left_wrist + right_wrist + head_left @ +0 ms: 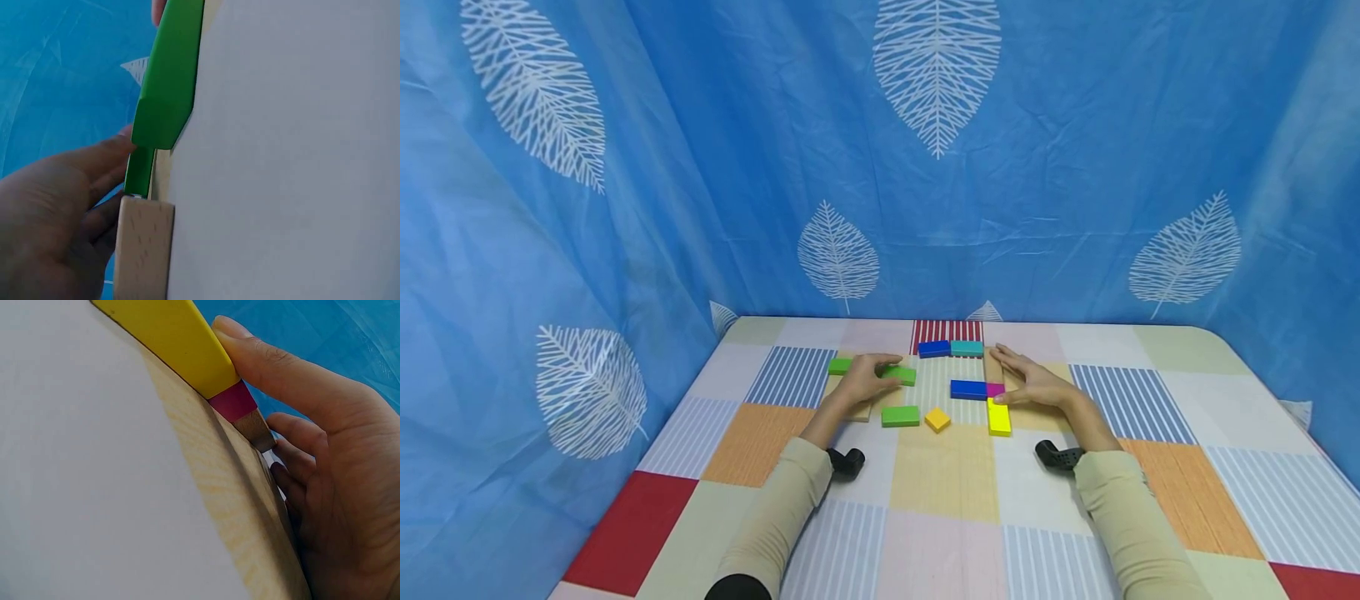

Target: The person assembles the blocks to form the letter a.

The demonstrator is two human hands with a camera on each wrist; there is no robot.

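In the head view my left hand (863,381) bends its fingers and thumb around a green block (901,376). Another green block (838,366) lies just left of that hand, and a wooden block (859,412) lies below it. My right hand (1036,388) is spread along a row at the right. Its thumb touches the yellow block (181,347) near the magenta block (235,402); the other fingers extend beside a wooden block (993,367). A blue block (968,390) meets the row from the left. In the left wrist view, green blocks partly hide the left fingertips.
A third green block (900,417) and an orange-yellow square block (937,420) lie toward the person. A blue block (934,349) and a teal block (967,348) sit end to end at the back. A patchwork cloth (940,492) covers the table; a blue curtain (1037,208) hangs behind.
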